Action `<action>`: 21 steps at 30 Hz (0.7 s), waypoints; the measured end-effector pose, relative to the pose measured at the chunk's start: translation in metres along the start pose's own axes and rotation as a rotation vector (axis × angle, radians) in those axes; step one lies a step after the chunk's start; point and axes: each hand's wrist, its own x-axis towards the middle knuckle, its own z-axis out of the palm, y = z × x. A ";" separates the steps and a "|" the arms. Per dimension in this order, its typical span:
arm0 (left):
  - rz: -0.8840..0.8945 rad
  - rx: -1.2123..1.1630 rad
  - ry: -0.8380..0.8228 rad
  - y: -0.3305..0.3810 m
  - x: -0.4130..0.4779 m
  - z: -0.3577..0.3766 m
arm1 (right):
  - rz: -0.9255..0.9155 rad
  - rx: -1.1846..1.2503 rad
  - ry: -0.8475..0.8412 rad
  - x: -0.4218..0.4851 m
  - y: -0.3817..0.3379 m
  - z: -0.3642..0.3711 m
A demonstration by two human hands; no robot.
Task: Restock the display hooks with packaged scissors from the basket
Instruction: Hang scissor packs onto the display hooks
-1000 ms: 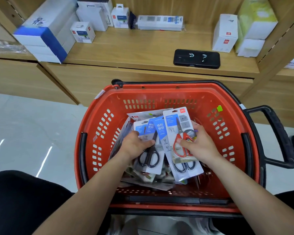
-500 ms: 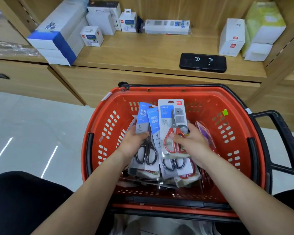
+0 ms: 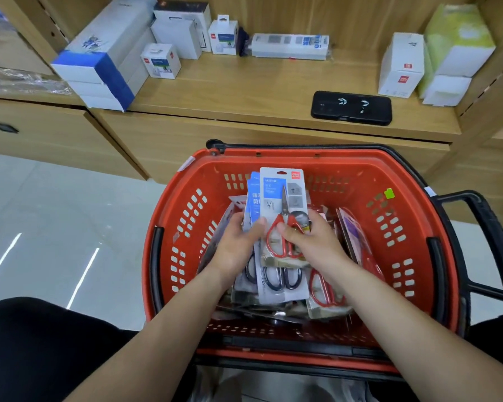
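The blue-carded scissors packs (image 3: 254, 198), fanned apart half a second ago, are now gathered by the left hand (image 3: 237, 250), whose fingers are curled round their left edge. The red-handled scissors pack (image 3: 282, 192) has been slid over them into one stack and is pinched between the thumb and fingers of the right hand (image 3: 317, 245). The stack is held above the loose packs (image 3: 325, 285) inside the red basket (image 3: 346, 181).

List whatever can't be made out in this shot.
- Display hooks: none in the head view.
- Number of packs in the stack: covered by the red-handled scissors pack, left hand and right hand.
- Pack print: too small.
- Basket handle: cut by right edge.
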 end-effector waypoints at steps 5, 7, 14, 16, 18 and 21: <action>-0.002 -0.060 0.057 -0.006 0.009 0.001 | -0.058 -0.248 -0.008 -0.002 -0.002 -0.002; -0.014 -0.088 0.055 -0.005 0.009 0.001 | -0.037 -0.370 -0.092 -0.005 -0.002 0.000; -0.042 0.127 -0.001 -0.011 0.008 -0.021 | -0.045 -0.372 0.139 -0.018 -0.005 -0.052; -0.053 0.134 0.024 -0.011 0.008 -0.024 | 0.010 -0.526 0.163 -0.026 -0.004 -0.068; -0.042 0.148 0.000 -0.010 0.007 -0.020 | 0.105 -0.662 0.039 -0.033 0.005 -0.071; -0.024 0.183 -0.015 -0.009 0.006 -0.010 | 0.101 -0.833 -0.035 -0.039 0.013 -0.060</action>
